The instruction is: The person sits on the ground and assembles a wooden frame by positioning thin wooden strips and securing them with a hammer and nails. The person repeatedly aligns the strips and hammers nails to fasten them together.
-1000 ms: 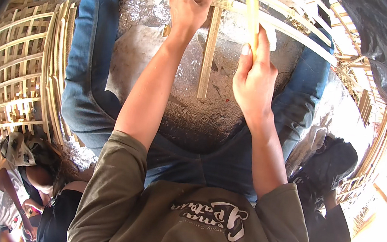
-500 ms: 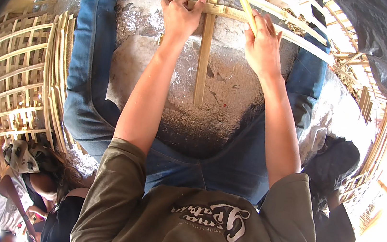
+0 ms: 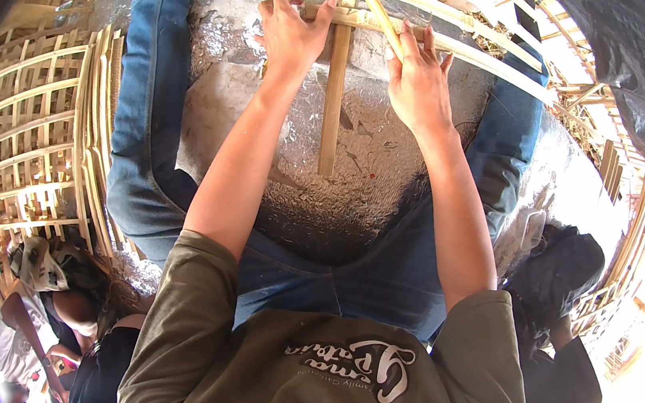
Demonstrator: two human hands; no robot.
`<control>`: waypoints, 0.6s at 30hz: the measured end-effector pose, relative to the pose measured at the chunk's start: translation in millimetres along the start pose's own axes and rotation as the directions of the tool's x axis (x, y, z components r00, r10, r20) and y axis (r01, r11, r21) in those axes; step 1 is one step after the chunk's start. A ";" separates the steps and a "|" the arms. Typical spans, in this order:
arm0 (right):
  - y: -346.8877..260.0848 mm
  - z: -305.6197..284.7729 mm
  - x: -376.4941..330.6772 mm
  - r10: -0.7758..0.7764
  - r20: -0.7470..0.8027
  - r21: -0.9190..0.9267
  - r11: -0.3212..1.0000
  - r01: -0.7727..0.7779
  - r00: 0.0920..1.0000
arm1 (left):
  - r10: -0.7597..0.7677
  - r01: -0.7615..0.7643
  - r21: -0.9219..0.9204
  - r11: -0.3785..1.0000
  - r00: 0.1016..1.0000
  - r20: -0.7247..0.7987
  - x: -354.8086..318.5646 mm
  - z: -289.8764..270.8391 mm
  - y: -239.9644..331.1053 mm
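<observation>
My right hand (image 3: 424, 85) is closed around the pale handle of a hammer (image 3: 382, 20). The rounded metal head lies over the upper part of an upright bamboo slat (image 3: 334, 102), where strips cross it. My left hand (image 3: 290, 36) is at the left end of a crosswise bamboo strip (image 3: 470, 52), which passes between its thumb and fingers; its grip looks loose. Another crosswise strip (image 3: 435, 7) lies farther off, above the first. Any nail at the crossing is too small to make out.
My legs (image 3: 151, 92) spread either side of a worn, grey-brown surface (image 3: 252, 120). Woven bamboo panels (image 3: 25, 133) stand at the left. Dark plastic sheeting (image 3: 635, 79) hangs at the upper right. Other people (image 3: 105, 368) sit close by, lower left and lower right (image 3: 557, 391).
The hammer and my right hand have shifted left, bringing the head over the slat. My left hand's fingers have loosened and spread a little. The slat has moved slightly left.
</observation>
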State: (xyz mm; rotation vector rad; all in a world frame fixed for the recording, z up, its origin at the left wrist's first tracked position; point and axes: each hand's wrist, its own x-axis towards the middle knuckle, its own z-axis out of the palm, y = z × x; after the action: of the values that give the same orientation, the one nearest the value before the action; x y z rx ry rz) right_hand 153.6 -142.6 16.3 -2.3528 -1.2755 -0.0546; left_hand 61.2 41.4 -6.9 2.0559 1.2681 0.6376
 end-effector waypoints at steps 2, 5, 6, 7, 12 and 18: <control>-3.0 -1.3 1.0 -0.005 0.013 -0.007 1.000 0.005 1.000 | -0.001 0.001 0.000 1.000 1.000 0.015 1.7 0.4 -4.0; -1.9 -1.2 1.0 0.005 0.013 0.000 1.000 -0.005 1.000 | -0.013 0.018 -0.077 0.997 0.998 0.058 -1.5 -4.3 4.6; -2.1 -0.9 1.2 0.007 0.012 0.008 1.000 -0.007 1.000 | 0.095 -0.096 -0.039 0.995 0.995 -0.010 -0.5 -2.0 1.2; -2.8 -1.5 1.6 0.007 0.014 0.012 1.000 -0.007 1.000 | 0.205 -0.205 0.006 0.979 0.976 -0.072 1.4 2.2 -5.5; -3.7 -2.5 1.6 0.001 0.015 0.021 1.000 -0.001 1.000 | 0.254 -0.259 -0.013 0.966 0.955 -0.152 22.2 1.4 -7.6; -3.0 2.7 0.1 0.006 -0.015 0.017 1.000 -0.006 1.000 | 0.067 -0.088 0.256 0.963 0.994 0.088 42.3 -22.8 12.2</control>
State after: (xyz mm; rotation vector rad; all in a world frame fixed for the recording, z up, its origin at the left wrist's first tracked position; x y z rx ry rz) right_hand 150.7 -140.0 15.0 -2.3374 -1.2569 -0.0598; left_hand 70.6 81.6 20.7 2.3303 1.2865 0.4375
